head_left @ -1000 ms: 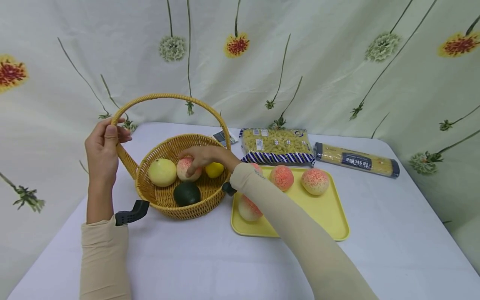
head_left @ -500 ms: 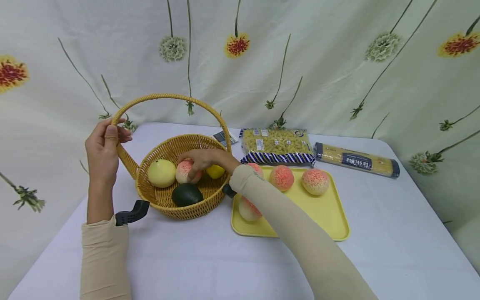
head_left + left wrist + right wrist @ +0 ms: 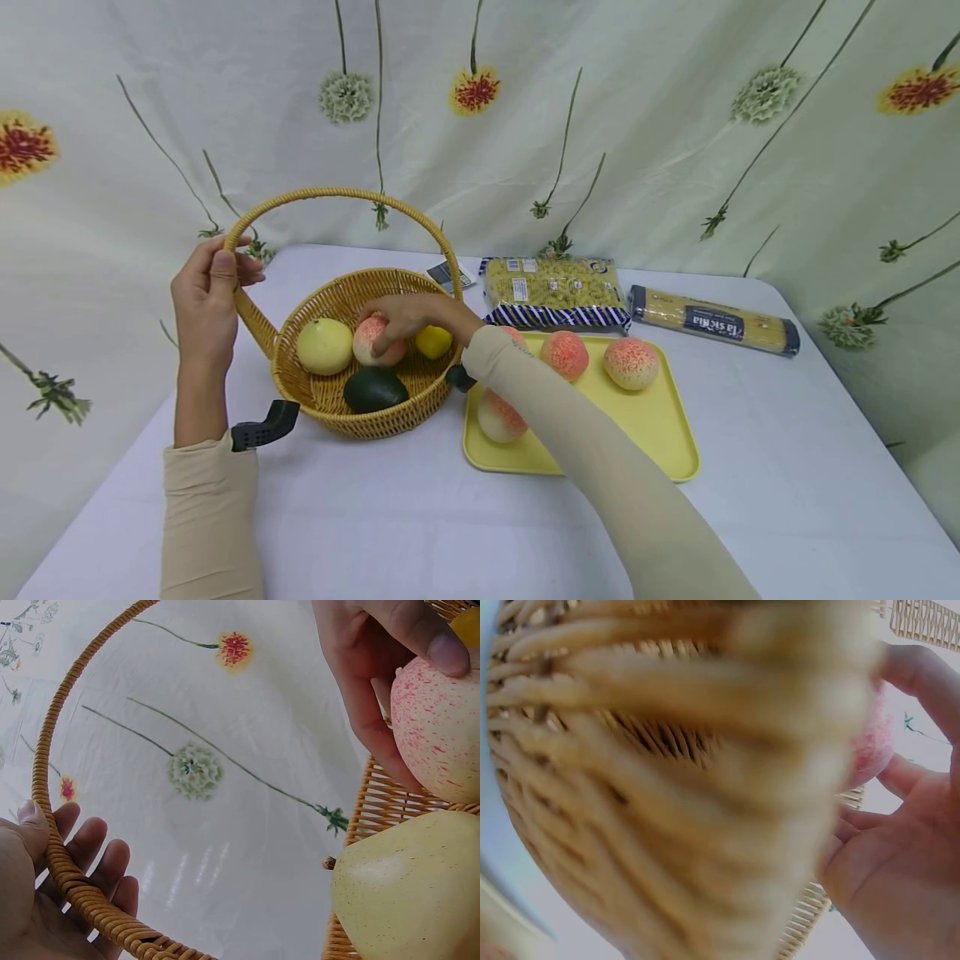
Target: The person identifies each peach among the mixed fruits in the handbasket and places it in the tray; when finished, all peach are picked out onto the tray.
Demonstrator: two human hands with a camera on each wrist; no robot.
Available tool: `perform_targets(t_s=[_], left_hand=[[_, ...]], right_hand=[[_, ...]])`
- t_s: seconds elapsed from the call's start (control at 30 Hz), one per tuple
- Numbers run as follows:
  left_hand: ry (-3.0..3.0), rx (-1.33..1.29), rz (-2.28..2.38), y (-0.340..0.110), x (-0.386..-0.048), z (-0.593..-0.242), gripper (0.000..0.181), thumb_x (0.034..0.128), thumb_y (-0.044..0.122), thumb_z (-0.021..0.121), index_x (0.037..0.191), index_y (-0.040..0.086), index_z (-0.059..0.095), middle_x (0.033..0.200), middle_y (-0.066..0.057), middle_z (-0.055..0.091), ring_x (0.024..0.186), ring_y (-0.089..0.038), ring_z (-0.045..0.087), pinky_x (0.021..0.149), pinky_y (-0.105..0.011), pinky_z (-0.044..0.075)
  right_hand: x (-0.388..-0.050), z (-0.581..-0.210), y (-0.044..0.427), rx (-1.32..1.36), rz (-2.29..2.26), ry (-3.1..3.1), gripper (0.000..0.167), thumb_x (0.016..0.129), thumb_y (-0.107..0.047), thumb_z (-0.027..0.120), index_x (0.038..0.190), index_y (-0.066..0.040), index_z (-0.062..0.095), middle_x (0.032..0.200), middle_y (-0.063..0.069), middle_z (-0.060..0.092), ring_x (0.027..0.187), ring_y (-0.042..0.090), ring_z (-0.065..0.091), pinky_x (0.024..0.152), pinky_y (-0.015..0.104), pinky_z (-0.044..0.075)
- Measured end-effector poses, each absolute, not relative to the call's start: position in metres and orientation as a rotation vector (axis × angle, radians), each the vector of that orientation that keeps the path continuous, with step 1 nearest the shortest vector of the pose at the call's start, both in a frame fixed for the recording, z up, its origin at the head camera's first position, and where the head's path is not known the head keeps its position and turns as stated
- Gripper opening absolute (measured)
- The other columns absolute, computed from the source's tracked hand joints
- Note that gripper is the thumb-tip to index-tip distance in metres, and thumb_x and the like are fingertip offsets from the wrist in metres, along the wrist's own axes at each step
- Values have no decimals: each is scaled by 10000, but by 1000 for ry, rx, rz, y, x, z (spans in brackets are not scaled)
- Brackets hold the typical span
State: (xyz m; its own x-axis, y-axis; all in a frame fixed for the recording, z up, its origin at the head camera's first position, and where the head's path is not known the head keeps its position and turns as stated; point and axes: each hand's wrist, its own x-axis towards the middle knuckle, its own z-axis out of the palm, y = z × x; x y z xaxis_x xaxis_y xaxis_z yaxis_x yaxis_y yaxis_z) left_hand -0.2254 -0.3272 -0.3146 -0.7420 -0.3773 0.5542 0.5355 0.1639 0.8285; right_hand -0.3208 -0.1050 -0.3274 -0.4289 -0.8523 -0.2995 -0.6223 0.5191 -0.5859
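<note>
A wicker basket (image 3: 375,428) with a tall hoop handle (image 3: 330,192) stands on the left of the table. My left hand (image 3: 206,287) holds the handle's left side, thumb against the cane. Inside the basket my right hand (image 3: 416,314) grips a pink-speckled peach (image 3: 367,337); in the left wrist view its thumb and fingers curve round the peach (image 3: 439,727). Left of that peach sits a pale yellow pear (image 3: 325,346), in front a dark green avocado (image 3: 375,390), and to the right a lemon (image 3: 432,342). Blurred wicker hides much of the right wrist view.
A yellow tray (image 3: 645,437) right of the basket bears several peaches (image 3: 632,363), partly under my right forearm. Behind it lie a bag of pasta (image 3: 555,292) and a spaghetti pack (image 3: 712,322). A small card (image 3: 457,275) lies behind the basket.
The avocado has turned and lies more lengthwise, slightly left. The peach and lemon have shifted a little within the basket. My left hand has kept its place on the handle.
</note>
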Motion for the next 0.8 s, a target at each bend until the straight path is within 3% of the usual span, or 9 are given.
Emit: perform_targets(t_s=[0.4,0.8], left_hand=[[-1746,-146,-1660,-329,-224,-315,273,968,179,534,1165,23,641,858,-55,609,802,-159,599,763,-134,528],[-1771,-149,-1625,-327,-224,-314,294,974,206,528,1173,21,639,860,-51,604,811,-157,596,770,-142,526]], right_hand=[[-321,-322,-100,-1210,-689,2156,536,857,-231,632,1337,-76,454,1174,57,541,1000,138,542,801,199,485],[-316,-323,-91,-1285,-696,2212,572,858,-276,646,1364,-95,449,1208,41,546,1018,130,546,820,194,478]])
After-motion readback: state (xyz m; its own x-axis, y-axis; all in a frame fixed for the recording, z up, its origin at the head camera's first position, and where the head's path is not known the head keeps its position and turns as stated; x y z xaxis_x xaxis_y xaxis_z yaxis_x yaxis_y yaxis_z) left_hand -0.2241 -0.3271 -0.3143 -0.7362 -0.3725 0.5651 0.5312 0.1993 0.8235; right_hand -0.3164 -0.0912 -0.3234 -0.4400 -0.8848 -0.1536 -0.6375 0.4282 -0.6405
